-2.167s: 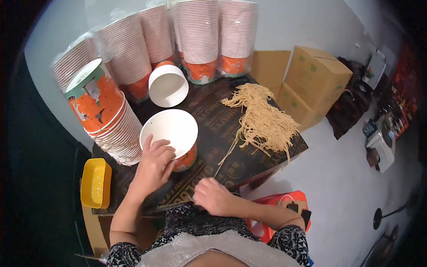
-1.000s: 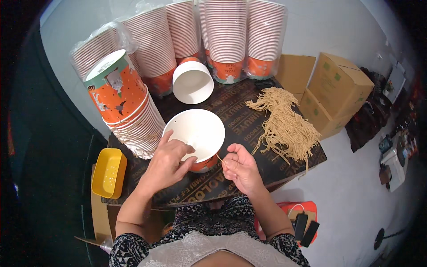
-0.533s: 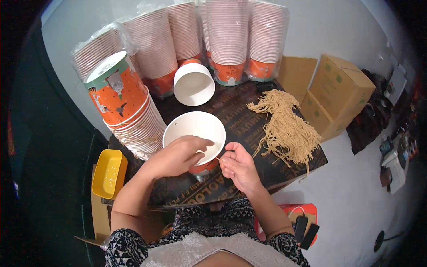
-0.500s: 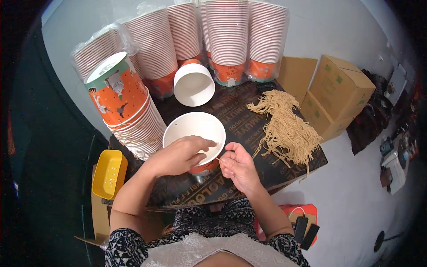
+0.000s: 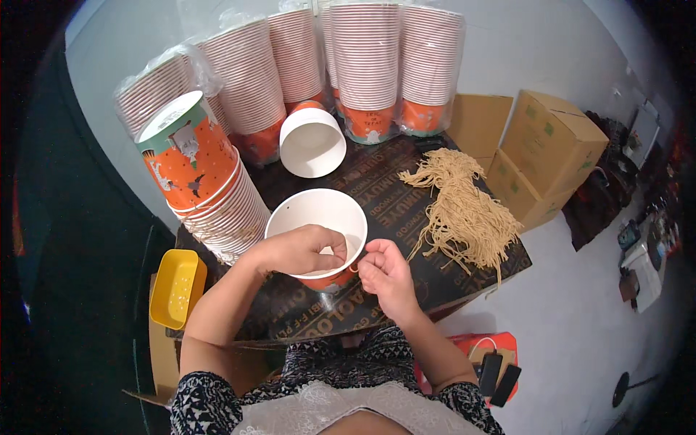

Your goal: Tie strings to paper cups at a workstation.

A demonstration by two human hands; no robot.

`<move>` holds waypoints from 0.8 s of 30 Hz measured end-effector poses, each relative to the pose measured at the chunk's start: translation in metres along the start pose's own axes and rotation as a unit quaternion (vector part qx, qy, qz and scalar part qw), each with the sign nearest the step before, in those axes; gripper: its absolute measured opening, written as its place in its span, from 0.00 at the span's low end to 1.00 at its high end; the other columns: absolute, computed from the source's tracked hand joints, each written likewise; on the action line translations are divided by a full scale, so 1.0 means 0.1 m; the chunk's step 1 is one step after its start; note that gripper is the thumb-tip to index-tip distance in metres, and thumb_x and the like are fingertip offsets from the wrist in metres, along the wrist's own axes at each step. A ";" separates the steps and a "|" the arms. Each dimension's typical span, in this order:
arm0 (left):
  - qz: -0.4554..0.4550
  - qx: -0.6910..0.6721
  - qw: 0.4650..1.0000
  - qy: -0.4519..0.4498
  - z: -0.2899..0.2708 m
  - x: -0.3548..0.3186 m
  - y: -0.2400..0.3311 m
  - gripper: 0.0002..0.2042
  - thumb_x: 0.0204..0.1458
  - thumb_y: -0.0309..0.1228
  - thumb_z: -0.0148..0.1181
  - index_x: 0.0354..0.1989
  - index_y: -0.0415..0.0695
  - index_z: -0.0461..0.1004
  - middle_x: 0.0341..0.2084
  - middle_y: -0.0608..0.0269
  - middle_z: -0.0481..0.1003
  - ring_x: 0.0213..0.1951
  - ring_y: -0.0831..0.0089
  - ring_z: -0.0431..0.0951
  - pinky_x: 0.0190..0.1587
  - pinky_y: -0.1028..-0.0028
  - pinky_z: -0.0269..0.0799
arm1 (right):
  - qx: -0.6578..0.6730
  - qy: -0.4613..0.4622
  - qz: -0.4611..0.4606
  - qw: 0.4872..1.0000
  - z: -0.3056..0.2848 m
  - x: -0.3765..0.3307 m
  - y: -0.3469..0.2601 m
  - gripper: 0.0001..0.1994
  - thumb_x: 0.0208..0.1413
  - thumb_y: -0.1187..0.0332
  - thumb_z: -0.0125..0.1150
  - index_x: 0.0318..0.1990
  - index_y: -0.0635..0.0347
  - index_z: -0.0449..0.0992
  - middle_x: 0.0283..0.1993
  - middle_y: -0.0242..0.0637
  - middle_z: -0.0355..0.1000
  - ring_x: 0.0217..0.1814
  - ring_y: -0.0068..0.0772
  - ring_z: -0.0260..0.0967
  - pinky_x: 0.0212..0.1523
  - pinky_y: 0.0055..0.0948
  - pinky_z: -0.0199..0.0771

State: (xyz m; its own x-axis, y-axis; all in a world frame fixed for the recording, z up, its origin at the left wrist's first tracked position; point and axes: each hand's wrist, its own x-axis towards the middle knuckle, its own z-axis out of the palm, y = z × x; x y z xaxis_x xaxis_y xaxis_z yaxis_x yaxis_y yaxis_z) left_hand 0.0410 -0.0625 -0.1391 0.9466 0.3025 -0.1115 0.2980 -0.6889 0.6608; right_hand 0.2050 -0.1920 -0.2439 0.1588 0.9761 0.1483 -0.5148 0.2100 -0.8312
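A round paper bucket (image 5: 308, 210), white inside with an orange and green printed outside, stands before me on the dark table. My left hand (image 5: 301, 249) reaches over its near rim, fingers curled down inside near the right wall. What those fingertips hold, if anything, is hidden. Just outside the bucket's right wall, my right hand (image 5: 386, 275) is closed in a pinch on a thin cord (image 5: 354, 269) at the bucket's side. A bundle of loose tan cords (image 5: 475, 217) lies to the right. Behind the bucket, another white-lined paper bucket (image 5: 312, 148) rests on its side, mouth toward me.
At left stands a leaning stack of upturned buckets (image 5: 225, 221) with cords hanging about the rims. A yellow tray (image 5: 161, 293) with small white bits sits at the table's left edge. Plastic-wrapped bucket stacks (image 5: 368, 65) line the back. Cardboard boxes (image 5: 554, 138) stand beyond the right side.
My left hand's fingers, stretched over the bucket's mouth before, have curled down inside by the right wall. My right hand keeps its pinch, with only a slight shift.
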 end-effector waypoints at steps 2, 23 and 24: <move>-0.001 0.004 1.000 0.001 0.00 0.00 -0.01 0.08 0.55 0.31 0.59 0.39 0.41 0.78 0.34 0.55 0.80 0.41 0.64 0.78 0.47 0.68 0.71 | -0.020 0.000 -0.016 1.000 0.01 -0.03 0.02 0.14 0.62 0.76 0.56 0.53 0.61 0.62 0.34 0.29 0.70 0.29 0.12 0.61 0.27 0.15 0.61; 0.035 -0.058 0.997 -0.028 -0.02 0.00 0.01 0.10 0.58 0.32 0.57 0.42 0.39 0.78 0.34 0.58 0.80 0.39 0.70 0.77 0.48 0.71 0.70 | -0.032 0.061 -0.117 0.991 0.26 -0.07 0.12 0.04 0.65 0.77 0.51 0.45 0.65 0.66 0.36 0.41 0.76 0.34 0.26 0.77 0.31 0.20 0.74; 0.034 -0.054 0.998 -0.030 -0.02 0.00 0.02 0.10 0.59 0.32 0.56 0.41 0.39 0.78 0.33 0.59 0.79 0.38 0.69 0.77 0.47 0.71 0.70 | -0.029 0.068 -0.114 0.991 0.27 -0.07 0.12 0.04 0.65 0.77 0.51 0.44 0.65 0.66 0.36 0.42 0.77 0.35 0.27 0.77 0.31 0.21 0.74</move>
State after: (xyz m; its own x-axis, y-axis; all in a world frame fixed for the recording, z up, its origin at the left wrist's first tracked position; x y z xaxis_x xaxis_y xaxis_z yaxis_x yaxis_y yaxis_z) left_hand 0.0414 -0.0624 -0.1363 0.9707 0.2161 -0.1054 0.2211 -0.6298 0.7447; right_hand 0.1751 -0.1951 -0.2405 0.3799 0.8861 0.2656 -0.4031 0.4170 -0.8146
